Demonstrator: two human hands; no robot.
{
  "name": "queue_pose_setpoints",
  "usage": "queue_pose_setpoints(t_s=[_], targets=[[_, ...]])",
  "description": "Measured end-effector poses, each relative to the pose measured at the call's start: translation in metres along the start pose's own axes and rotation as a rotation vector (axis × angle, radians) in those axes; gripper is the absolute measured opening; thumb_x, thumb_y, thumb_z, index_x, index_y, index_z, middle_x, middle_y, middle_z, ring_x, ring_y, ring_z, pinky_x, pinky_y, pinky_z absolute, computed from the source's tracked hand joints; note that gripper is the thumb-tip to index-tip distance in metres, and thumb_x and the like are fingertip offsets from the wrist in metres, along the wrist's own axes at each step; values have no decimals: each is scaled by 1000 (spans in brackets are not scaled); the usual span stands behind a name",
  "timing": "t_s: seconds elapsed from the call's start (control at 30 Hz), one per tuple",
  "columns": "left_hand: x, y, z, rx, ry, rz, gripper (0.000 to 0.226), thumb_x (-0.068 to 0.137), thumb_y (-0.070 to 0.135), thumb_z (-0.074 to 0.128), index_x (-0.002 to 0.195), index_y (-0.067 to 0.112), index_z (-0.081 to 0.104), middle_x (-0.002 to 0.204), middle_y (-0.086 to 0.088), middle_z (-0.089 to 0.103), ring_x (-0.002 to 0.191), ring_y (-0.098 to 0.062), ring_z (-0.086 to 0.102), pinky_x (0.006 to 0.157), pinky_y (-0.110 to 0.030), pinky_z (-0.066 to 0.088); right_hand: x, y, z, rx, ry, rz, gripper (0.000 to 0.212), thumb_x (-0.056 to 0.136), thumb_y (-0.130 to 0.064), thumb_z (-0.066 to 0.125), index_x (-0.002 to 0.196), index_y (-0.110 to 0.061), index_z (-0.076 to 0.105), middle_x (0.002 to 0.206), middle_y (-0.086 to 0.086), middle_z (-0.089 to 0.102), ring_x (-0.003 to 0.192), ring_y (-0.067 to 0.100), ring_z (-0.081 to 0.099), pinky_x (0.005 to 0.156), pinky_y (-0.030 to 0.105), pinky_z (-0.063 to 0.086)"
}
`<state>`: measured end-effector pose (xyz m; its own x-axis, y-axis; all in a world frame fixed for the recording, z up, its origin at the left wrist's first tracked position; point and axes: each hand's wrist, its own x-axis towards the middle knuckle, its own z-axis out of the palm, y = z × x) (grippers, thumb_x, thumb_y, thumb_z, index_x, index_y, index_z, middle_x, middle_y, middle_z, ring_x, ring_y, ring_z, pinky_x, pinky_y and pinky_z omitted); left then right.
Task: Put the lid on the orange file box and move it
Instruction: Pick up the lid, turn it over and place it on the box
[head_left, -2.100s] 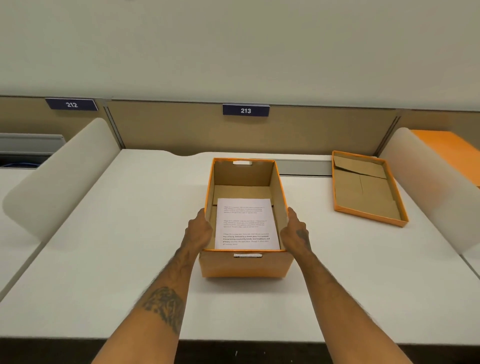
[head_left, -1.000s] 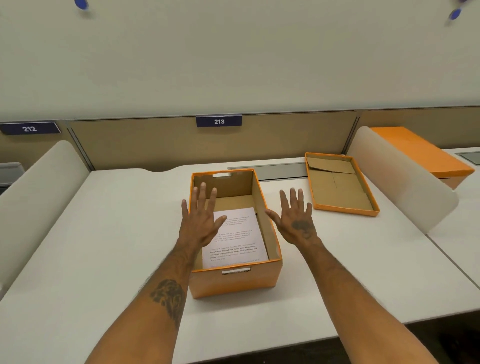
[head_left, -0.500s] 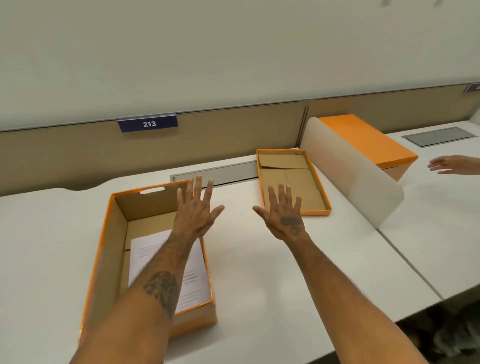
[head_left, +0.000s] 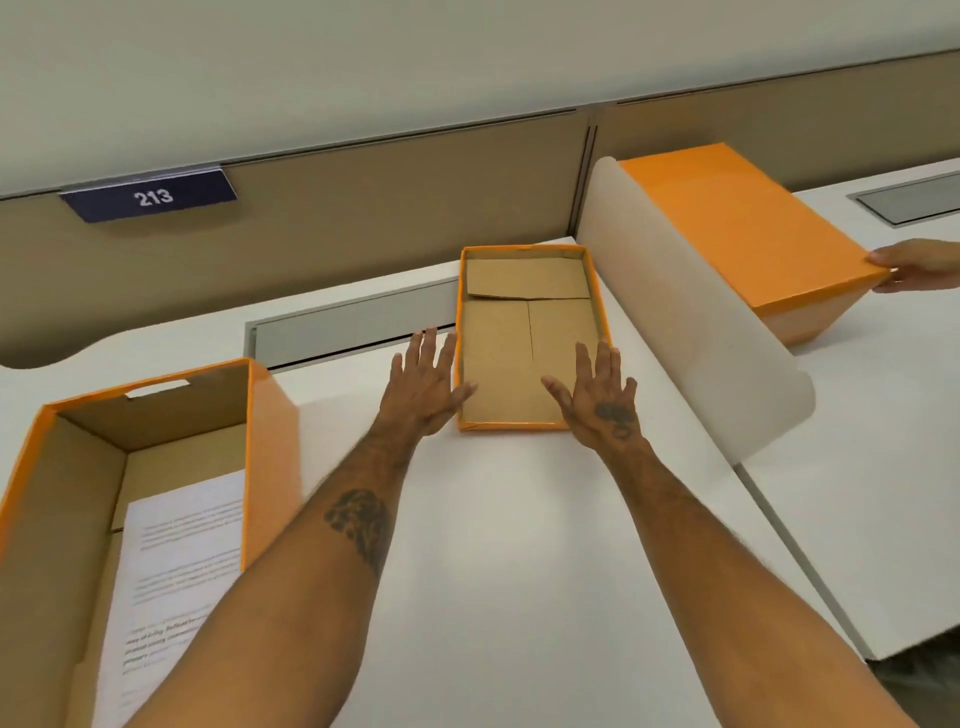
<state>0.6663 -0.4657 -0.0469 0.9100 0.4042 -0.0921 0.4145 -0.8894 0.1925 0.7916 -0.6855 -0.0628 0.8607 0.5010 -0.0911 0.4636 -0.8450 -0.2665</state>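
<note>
The orange file box (head_left: 270, 457) stands without a lid at the left of the white desk, with a printed sheet of paper (head_left: 176, 571) lying inside it. Its lid (head_left: 524, 338) lies upside down at the back of the desk, brown cardboard inside facing up. My left hand (head_left: 423, 387) hovers at the lid's near left corner with fingers spread. My right hand (head_left: 597, 397) hovers over the lid's near right corner, fingers spread too. Neither hand holds anything.
A curved white divider (head_left: 691, 322) stands just right of the lid. Beyond it, on the neighbouring desk, another person's hand (head_left: 919, 267) touches a closed orange box (head_left: 748, 244). A tan partition with a sign 213 (head_left: 150, 196) runs along the back.
My hands have left the box's sides and reached forward and right, up to the near end of the lid. The view has swung right. The other person's hand has come to the closed box.
</note>
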Motion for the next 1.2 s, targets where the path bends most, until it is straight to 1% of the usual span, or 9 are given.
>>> queue_pose_setpoints(t_s=[0.2,0.37,0.53,0.63,0.8,0.97,1.03,1.07,1.2], targets=[[41,18,34,26,-75,-3,80,95,61,34,156,20,3,165,-13,-2,151,-31,-5,119,-54,10,26,34,16,13,-55,51,85,90,-72,16,156,-19,4,164,13,-5,151,29,-6,117,56,13],[56,17,62,15,-136,-25,79,94,58,39,155,18,10,164,-14,-4,151,-34,-2,119,-54,15,39,45,26,100,-100,87,85,90,-70,25,156,-19,6,164,13,-2,151,32,7,113,52,30],[55,27,75,-300,-140,-121,75,93,57,45,150,12,27,164,-12,-6,146,-38,14,115,-49,26,43,38,30,210,-101,136,77,96,-61,33,156,-19,10,164,12,3,144,37,24,108,50,37],[53,33,78,-348,-127,-162,73,93,58,44,149,12,31,164,-12,4,146,-39,15,115,-47,24,45,30,29,294,-68,226,68,100,-47,37,155,-16,13,162,16,10,141,39,29,107,49,37],[43,27,63,-398,-73,-209,67,94,50,51,146,9,37,160,-13,21,142,-38,21,111,-44,30,47,18,12,545,-54,454,61,103,-29,42,155,-14,14,144,20,47,129,39,48,102,45,42],[25,0,39,-373,-9,-197,59,90,47,59,131,6,52,144,-14,47,132,-36,42,104,-41,37,39,2,-13,819,-100,507,52,98,-26,50,145,-7,39,148,16,44,132,35,46,107,44,42],[15,-10,26,-424,25,-226,57,88,44,64,127,4,57,134,-12,56,126,-33,48,102,-39,39,35,-7,-26,958,-136,499,28,90,-20,53,115,-10,62,131,15,59,115,33,59,98,48,50],[8,-15,17,-445,45,-241,57,87,44,65,128,4,58,134,-12,57,125,-32,49,103,-38,39,31,-15,-35,1002,-147,472,19,88,-16,52,102,-11,64,120,15,65,106,32,62,91,48,54],[-15,-35,-18,-469,54,-242,55,90,43,62,130,6,58,137,-11,57,129,-30,47,108,-38,34,11,-64,-79,1105,-148,334,28,89,-8,47,112,-10,62,107,8,67,90,23,64,63,32,51]])
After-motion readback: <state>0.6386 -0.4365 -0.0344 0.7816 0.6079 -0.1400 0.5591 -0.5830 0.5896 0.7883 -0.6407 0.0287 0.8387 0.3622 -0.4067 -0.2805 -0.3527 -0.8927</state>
